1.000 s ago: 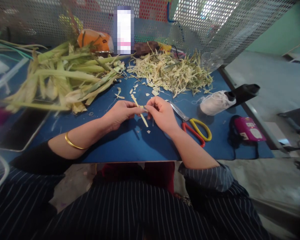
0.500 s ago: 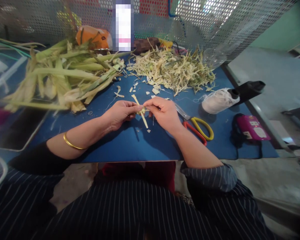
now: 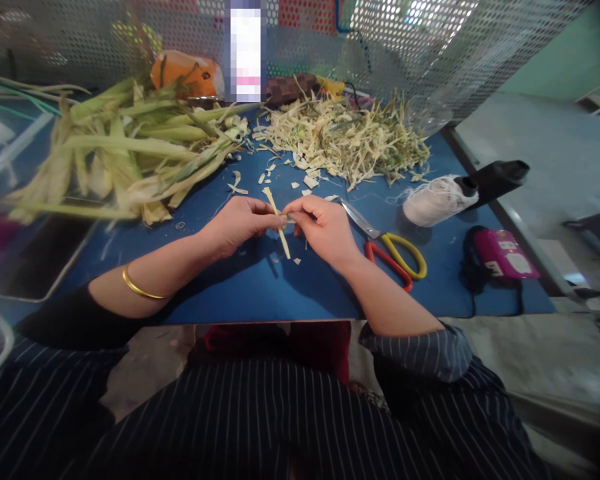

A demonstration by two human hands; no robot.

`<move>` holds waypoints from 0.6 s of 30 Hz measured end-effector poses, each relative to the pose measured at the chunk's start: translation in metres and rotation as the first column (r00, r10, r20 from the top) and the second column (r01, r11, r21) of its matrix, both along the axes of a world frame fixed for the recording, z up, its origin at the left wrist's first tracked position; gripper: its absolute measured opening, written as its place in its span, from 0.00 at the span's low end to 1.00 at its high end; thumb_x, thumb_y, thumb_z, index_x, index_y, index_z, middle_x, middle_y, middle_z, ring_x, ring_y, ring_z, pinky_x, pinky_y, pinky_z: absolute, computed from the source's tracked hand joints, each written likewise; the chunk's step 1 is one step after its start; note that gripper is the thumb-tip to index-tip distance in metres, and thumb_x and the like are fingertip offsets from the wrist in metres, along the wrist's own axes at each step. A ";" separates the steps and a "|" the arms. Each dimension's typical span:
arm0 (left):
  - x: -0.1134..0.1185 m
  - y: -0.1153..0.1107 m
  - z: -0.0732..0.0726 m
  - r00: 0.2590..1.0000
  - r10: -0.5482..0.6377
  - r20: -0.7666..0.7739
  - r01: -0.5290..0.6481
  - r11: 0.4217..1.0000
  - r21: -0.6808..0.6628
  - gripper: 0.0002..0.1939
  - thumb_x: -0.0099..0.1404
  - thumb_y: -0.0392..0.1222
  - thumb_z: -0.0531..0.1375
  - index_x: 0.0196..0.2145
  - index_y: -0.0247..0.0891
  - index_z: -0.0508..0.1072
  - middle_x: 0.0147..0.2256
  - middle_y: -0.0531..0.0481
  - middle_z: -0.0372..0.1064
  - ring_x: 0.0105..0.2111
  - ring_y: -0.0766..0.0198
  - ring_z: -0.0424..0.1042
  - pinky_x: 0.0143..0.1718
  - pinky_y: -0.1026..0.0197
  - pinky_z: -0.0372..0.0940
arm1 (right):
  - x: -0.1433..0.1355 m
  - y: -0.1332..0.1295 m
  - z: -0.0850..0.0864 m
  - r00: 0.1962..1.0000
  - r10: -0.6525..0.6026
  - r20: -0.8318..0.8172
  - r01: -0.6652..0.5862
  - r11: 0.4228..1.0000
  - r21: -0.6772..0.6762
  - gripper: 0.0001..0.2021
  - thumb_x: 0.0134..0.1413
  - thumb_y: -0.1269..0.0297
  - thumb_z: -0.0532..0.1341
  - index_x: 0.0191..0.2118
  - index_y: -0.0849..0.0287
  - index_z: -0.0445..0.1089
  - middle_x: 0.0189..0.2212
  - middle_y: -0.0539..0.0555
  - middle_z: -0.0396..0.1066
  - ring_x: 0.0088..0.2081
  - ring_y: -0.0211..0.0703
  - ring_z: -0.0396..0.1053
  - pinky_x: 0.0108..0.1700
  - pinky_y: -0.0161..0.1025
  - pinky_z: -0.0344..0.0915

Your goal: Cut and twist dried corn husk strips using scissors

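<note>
Fingertip to fingertip above the blue table, my two hands work on a pale corn husk strip [image 3: 285, 245], which points from far to near between them. My left hand [image 3: 237, 225] is closed in a pinch on the strip's middle. My right hand [image 3: 326, 230] pinches at the same spot, where a small bit of pale husk shows between the fingertips; the fingers hide most of it. Right beside my right hand lie scissors [image 3: 401, 252] with one yellow and one red handle. Small husk scraps [image 3: 310, 181] are scattered beyond the hands.
Long corn husks [image 3: 145, 147] are heaped at left, beside a dark flat panel [image 3: 45, 260]. A pile of shredded husk [image 3: 350, 137] lies at the back right. White thread spool [image 3: 437, 202], black cone [image 3: 503, 180] and magenta device [image 3: 507, 253] stand at right. Perforated metal mesh [image 3: 305, 40] borders the back.
The husk strip has turned slightly, its near end shifting a little left. Both hands keep their pinch in nearly the same place.
</note>
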State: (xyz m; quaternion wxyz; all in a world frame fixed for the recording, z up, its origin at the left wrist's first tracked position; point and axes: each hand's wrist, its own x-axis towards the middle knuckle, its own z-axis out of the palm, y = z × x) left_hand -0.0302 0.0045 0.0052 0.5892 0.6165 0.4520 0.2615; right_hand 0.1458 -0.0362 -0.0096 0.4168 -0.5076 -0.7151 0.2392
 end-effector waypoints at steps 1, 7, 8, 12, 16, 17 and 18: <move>0.000 -0.001 0.000 1.000 0.003 -0.027 -0.002 1.000 0.023 0.13 0.47 0.48 0.68 0.23 0.35 0.76 0.16 0.54 0.61 0.17 0.72 0.54 0.19 0.63 0.46 | -0.001 0.000 -0.001 1.000 -0.006 -0.003 0.006 1.000 -0.006 0.09 0.57 0.72 0.54 0.34 0.58 0.73 0.25 0.48 0.69 0.25 0.34 0.66 0.34 0.35 0.61; 0.004 -0.003 -0.005 0.997 0.059 -0.043 -0.056 0.996 0.065 0.11 0.49 0.46 0.66 0.23 0.33 0.75 0.19 0.52 0.65 0.19 0.71 0.55 0.21 0.63 0.48 | -0.002 0.002 -0.001 1.000 -0.018 0.017 0.020 0.995 -0.097 0.09 0.59 0.66 0.54 0.41 0.60 0.70 0.30 0.51 0.72 0.26 0.35 0.69 0.35 0.36 0.64; 0.003 -0.002 -0.006 0.997 0.078 -0.026 -0.076 0.995 0.065 0.10 0.50 0.45 0.66 0.23 0.33 0.75 0.20 0.52 0.65 0.20 0.71 0.56 0.21 0.63 0.48 | 0.001 0.001 0.003 0.997 -0.030 0.068 0.036 0.995 -0.096 0.10 0.59 0.64 0.55 0.43 0.60 0.69 0.33 0.52 0.73 0.29 0.37 0.70 0.36 0.36 0.64; 0.001 0.006 -0.009 0.984 0.157 0.081 -0.162 0.985 0.060 0.09 0.51 0.43 0.65 0.22 0.34 0.74 0.21 0.51 0.64 0.21 0.70 0.55 0.22 0.62 0.47 | 0.032 -0.022 0.024 0.804 -0.268 0.531 0.274 0.959 0.069 0.16 0.57 0.61 0.57 0.49 0.60 0.67 0.47 0.61 0.68 0.39 0.47 0.70 0.39 0.42 0.63; -0.001 0.013 -0.007 0.961 0.203 0.185 -0.208 0.978 0.005 0.08 0.52 0.41 0.65 0.22 0.34 0.72 0.20 0.53 0.61 0.19 0.72 0.52 0.21 0.63 0.44 | 0.076 -0.055 0.028 0.441 -0.261 0.858 0.452 0.891 0.039 0.16 0.56 0.60 0.56 0.46 0.63 0.69 0.38 0.63 0.69 0.39 0.56 0.68 0.35 0.44 0.61; -0.001 0.013 -0.006 0.957 0.212 0.198 -0.213 0.977 -0.017 0.09 0.52 0.41 0.65 0.21 0.34 0.71 0.19 0.53 0.60 0.19 0.73 0.51 0.20 0.63 0.43 | 0.084 -0.060 0.026 0.414 -0.214 0.885 0.450 0.893 0.006 0.15 0.55 0.59 0.55 0.44 0.63 0.69 0.38 0.63 0.69 0.41 0.57 0.68 0.36 0.44 0.61; -0.001 0.014 -0.006 0.953 0.221 0.206 -0.216 0.975 -0.043 0.09 0.51 0.40 0.65 0.21 0.34 0.70 0.19 0.53 0.59 0.19 0.73 0.51 0.20 0.63 0.42 | 0.090 -0.064 0.024 0.406 -0.199 0.892 0.451 0.893 -0.006 0.16 0.55 0.59 0.55 0.46 0.63 0.69 0.38 0.63 0.68 0.41 0.56 0.68 0.36 0.43 0.61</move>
